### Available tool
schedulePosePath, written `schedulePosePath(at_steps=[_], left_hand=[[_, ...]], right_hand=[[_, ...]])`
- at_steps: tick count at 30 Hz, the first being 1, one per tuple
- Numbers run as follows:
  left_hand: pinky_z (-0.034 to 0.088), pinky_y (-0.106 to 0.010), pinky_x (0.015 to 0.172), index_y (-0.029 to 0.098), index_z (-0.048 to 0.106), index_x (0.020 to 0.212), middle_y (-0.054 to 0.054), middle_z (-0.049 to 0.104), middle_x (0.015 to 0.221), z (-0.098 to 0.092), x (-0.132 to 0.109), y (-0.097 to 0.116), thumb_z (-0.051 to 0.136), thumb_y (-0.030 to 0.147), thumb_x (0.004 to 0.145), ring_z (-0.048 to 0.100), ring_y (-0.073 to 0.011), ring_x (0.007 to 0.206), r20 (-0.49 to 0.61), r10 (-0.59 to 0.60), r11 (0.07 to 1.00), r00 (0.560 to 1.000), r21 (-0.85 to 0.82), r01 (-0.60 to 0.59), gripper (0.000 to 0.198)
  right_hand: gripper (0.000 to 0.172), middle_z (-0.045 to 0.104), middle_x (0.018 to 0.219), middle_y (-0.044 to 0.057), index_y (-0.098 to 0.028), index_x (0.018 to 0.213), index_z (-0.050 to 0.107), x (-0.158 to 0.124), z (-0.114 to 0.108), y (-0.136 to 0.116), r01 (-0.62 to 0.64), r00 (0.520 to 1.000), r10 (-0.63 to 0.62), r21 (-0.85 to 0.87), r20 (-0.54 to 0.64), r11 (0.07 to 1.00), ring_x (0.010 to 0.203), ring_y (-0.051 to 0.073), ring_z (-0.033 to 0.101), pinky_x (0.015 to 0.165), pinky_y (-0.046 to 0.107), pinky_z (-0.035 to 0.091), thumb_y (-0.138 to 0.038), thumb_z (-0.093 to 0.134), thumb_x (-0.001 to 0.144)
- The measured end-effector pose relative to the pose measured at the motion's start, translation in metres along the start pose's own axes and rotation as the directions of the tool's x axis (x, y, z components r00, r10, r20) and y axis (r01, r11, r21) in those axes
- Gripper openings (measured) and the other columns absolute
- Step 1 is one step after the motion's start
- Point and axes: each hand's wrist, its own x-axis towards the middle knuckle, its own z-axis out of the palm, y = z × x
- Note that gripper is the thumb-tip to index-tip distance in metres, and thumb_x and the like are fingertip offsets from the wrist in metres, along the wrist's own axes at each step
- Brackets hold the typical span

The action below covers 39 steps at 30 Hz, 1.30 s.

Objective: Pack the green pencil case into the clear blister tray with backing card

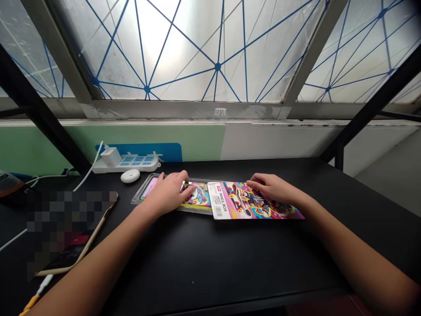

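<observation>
On tabletop [210, 254]: printed pencil box card [226, 199] lies against clear plastic tray [136, 197].
Left hand [166, 193]: curled over tray, apparently steadying it; grip unclear.
Right hand [274, 188]: open, pressing card flat.

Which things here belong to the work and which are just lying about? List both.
In use: left hand, right hand, clear plastic case, printed PENCIL BOX card.

Lying about: white power strip, oval white device, smartphone.
</observation>
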Motion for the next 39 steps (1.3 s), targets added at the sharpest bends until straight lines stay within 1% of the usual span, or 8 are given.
schedulePosePath(at_steps=[4,8,15,22,27,31,35,39], left_hand=[[0.023,-0.066,0.11,0.024,0.054,0.114,-0.01,0.068,0.121,0.001,-0.001,0.001,0.041,0.052,0.096,0.057,-0.0317,0.119,0.005,-0.005,1.0,1.0,0.02,0.005,0.035],[0.021,-0.066,0.112,0.024,0.051,0.129,-0.012,0.062,0.134,0.002,-0.001,0.0,0.038,0.052,0.097,0.051,-0.0326,0.128,0.017,-0.007,0.999,1.0,0.046,0.007,0.045],[0.02,-0.065,0.114,0.025,0.046,0.142,-0.009,0.052,0.147,0.001,-0.001,0.001,0.032,0.054,0.098,0.043,-0.0321,0.137,0.064,-0.006,0.996,0.998,0.093,0.0,0.054],[0.019,-0.063,0.115,0.027,0.045,0.145,-0.008,0.048,0.151,-0.001,-0.001,0.0,0.028,0.057,0.098,0.04,-0.0309,0.14,0.101,-0.013,0.993,0.995,0.119,0.001,0.058],[0.017,-0.064,0.116,0.027,0.041,0.148,-0.011,0.036,0.159,0.0,-0.001,-0.002,0.027,0.06,0.097,0.033,-0.0318,0.145,0.088,-0.044,0.99,0.995,0.136,0.032,0.062],[0.017,-0.065,0.115,0.025,0.044,0.147,-0.013,0.039,0.157,0.001,-0.001,-0.003,0.029,0.06,0.097,0.034,-0.0334,0.144,0.08,-0.039,0.992,0.996,0.122,0.03,0.062],[0.016,-0.067,0.114,0.025,0.049,0.142,-0.015,0.041,0.155,0.004,-0.002,0.001,0.032,0.056,0.097,0.035,-0.0347,0.143,0.053,-0.076,0.993,0.996,0.093,0.071,0.057],[0.013,-0.067,0.115,0.023,0.05,0.139,-0.014,0.042,0.154,0.009,-0.004,0.017,0.036,0.05,0.098,0.033,-0.034,0.144,0.011,-0.076,0.997,0.997,0.026,0.075,0.051]], right_hand=[[0.04,0.07,0.107,0.008,-0.024,0.1,0.066,-0.004,0.016,-0.021,0.117,0.985,-0.108,0.062,-0.137,0.991,0.096,0.026,0.064,0.081,0.036,0.048,-0.059,0.05,0.09],[0.044,0.071,0.098,0.006,-0.024,0.098,0.067,-0.005,0.024,-0.032,0.081,0.992,-0.068,0.131,-0.102,0.988,0.085,0.023,0.064,0.071,0.034,0.047,-0.065,0.053,0.088],[0.047,0.069,0.082,0.002,-0.024,0.089,0.069,-0.001,0.008,-0.011,-0.021,0.999,0.027,0.179,-0.03,0.984,0.072,0.019,0.06,0.06,0.03,0.042,-0.069,0.057,0.082],[0.05,0.068,0.078,0.002,-0.024,0.089,0.07,-0.001,-0.003,-0.001,-0.047,0.997,0.055,0.172,-0.045,0.984,0.069,0.018,0.059,0.057,0.028,0.041,-0.072,0.061,0.078],[0.049,0.069,0.081,0.002,-0.024,0.089,0.072,-0.004,-0.014,0.002,-0.081,0.989,0.095,0.125,-0.11,0.989,0.071,0.019,0.06,0.06,0.029,0.043,-0.071,0.065,0.075],[0.047,0.07,0.083,0.002,-0.025,0.087,0.072,-0.007,-0.018,0.001,-0.086,0.985,0.101,0.108,-0.138,0.99,0.073,0.02,0.062,0.061,0.03,0.044,-0.07,0.065,0.076],[0.045,0.071,0.085,0.004,-0.024,0.087,0.071,-0.009,-0.01,-0.01,-0.081,0.978,0.103,0.124,-0.18,0.989,0.075,0.022,0.063,0.062,0.031,0.045,-0.068,0.064,0.078],[0.042,0.072,0.085,0.004,-0.023,0.087,0.069,-0.009,0.008,-0.03,-0.068,0.984,0.093,0.159,-0.154,0.985,0.076,0.022,0.063,0.064,0.031,0.045,-0.064,0.061,0.081]])
